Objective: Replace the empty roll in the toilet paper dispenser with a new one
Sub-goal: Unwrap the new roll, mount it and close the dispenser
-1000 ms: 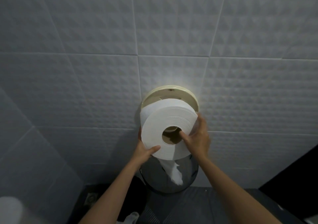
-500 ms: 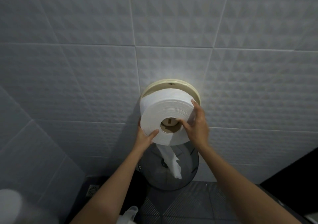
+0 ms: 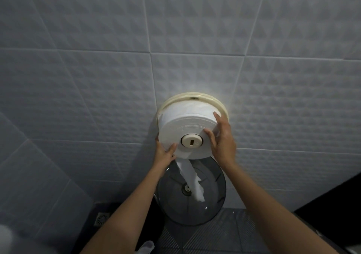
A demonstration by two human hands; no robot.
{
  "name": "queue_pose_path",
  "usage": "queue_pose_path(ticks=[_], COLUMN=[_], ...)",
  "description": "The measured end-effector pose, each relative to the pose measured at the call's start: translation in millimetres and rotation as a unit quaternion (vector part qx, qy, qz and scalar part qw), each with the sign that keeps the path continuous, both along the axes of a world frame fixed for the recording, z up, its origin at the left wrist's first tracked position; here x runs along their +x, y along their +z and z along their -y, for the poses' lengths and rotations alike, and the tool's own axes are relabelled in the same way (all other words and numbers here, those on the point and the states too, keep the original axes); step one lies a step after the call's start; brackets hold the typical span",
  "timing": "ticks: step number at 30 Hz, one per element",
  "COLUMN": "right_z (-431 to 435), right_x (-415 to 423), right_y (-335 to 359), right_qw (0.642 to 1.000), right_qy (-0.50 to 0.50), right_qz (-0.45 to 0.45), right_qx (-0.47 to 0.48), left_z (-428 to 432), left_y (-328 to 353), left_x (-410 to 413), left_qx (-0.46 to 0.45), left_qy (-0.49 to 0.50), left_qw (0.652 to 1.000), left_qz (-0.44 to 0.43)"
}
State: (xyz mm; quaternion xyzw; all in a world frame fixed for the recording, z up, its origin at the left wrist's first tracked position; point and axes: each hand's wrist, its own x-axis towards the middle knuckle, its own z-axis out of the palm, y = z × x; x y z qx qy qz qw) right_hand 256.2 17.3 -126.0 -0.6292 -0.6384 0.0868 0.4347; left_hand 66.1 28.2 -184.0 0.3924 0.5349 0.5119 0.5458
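A big white toilet paper roll (image 3: pixel 185 124) sits on the round cream dispenser base (image 3: pixel 192 97) fixed to the tiled wall. The cream spindle hub (image 3: pixel 191 140) shows through the roll's core. A loose paper tail (image 3: pixel 192 179) hangs down from the roll's underside. My left hand (image 3: pixel 165 156) grips the roll's lower left edge. My right hand (image 3: pixel 221 138) holds its right side, with fingers on the front face and over the rim. The smoky transparent dispenser cover (image 3: pixel 213 210) hangs open below the base.
Textured grey wall tiles (image 3: pixel 97 78) fill most of the view. A dark ribbed floor (image 3: pixel 214 234) lies below, with a floor drain (image 3: pixel 102 218) at the lower left. A dark surface (image 3: pixel 336 197) juts in at the lower right. Something white (image 3: pixel 146 247) lies near the bottom edge.
The roll has been pushed back onto the spindle and now sits against the base; the hub now fills its core. Both hands moved up and toward the wall with it.
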Motion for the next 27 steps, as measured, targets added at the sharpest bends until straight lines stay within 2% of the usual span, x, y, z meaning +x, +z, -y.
queue_pose_path(ticks=[7,13,17,20,22,26,27], right_z=[3,45,108,148,167,184,185], right_x=[0,0,-4,2,9,21,23], right_y=[2,-24,-77,-118,-140,-168,-171], right_qw=[0.999,0.998,0.995,0.979,0.959,0.928,0.925], right_qy=[0.013,-0.002,0.018,0.077,0.105,0.131,0.133], right_qz=[-0.026,-0.047,-0.013,0.097,0.175,0.260,0.271], right_qx=[-0.015,-0.029,-0.099,-0.165,-0.198,-0.234,-0.233], left_z=[6,32,63,78,81,71,67], left_y=[0,-16,-42,-66,-76,-103,-108], left_x=[1,5,10,8,7,10,13], left_qx=[-0.009,0.001,-0.021,0.029,0.085,0.175,0.187], left_qy=[-0.012,0.006,-0.037,-0.160,-0.263,-0.425,-0.447], left_qw=[1.000,0.994,0.974,0.916,0.854,0.658,0.619], left_qz=[-0.011,-0.106,-0.222,-0.368,-0.442,-0.597,-0.618])
